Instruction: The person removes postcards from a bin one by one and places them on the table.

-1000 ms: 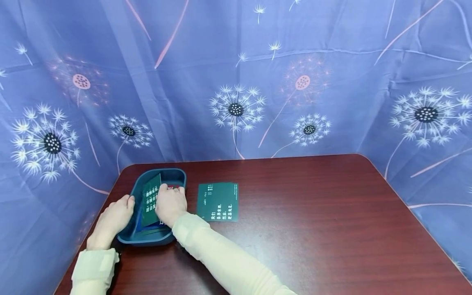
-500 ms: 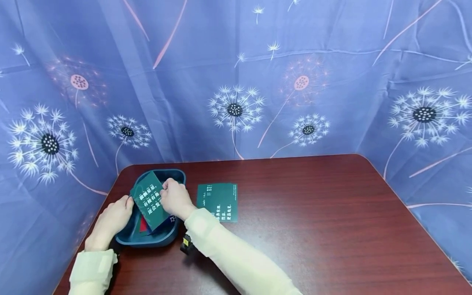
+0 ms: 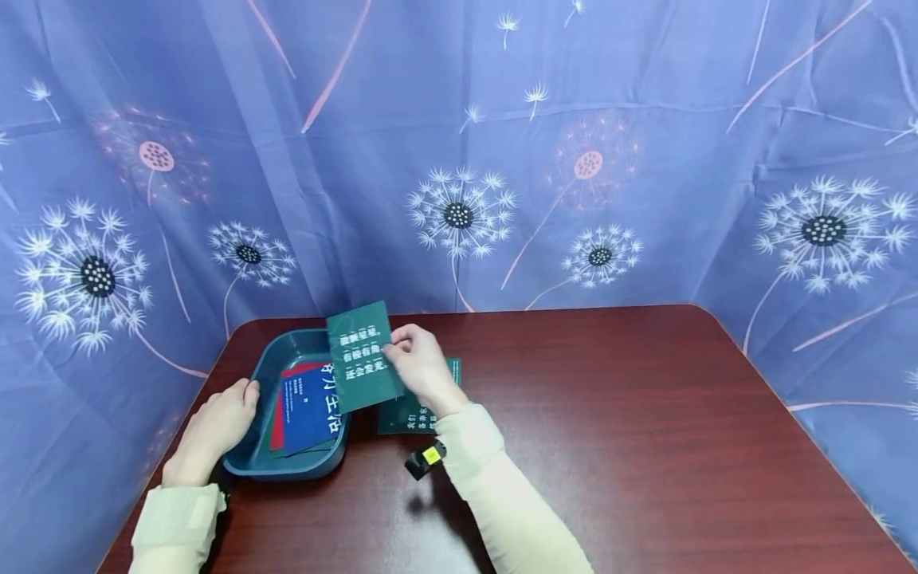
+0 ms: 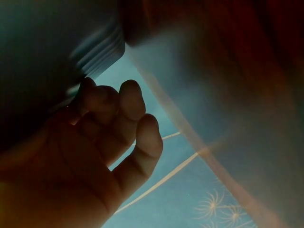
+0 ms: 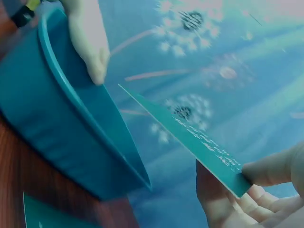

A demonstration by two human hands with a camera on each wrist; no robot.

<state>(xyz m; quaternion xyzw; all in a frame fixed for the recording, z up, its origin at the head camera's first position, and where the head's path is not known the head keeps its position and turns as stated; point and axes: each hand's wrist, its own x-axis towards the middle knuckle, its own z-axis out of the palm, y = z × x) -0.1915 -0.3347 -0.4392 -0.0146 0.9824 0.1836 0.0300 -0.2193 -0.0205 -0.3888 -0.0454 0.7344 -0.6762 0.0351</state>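
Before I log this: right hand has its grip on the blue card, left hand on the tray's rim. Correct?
Not quite: the right hand has its grip on a green card, as the head view shows; the blue card lies in the tray. The left hand is on the rim.

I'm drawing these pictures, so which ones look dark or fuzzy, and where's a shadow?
Left wrist: very dark, the left hand mostly in shadow, upper right blurry; right wrist: blue-green tint, the curtain softer than the green card, upper right washed pale; head: bright overall, a dark shadow on the table beside the right sleeve.
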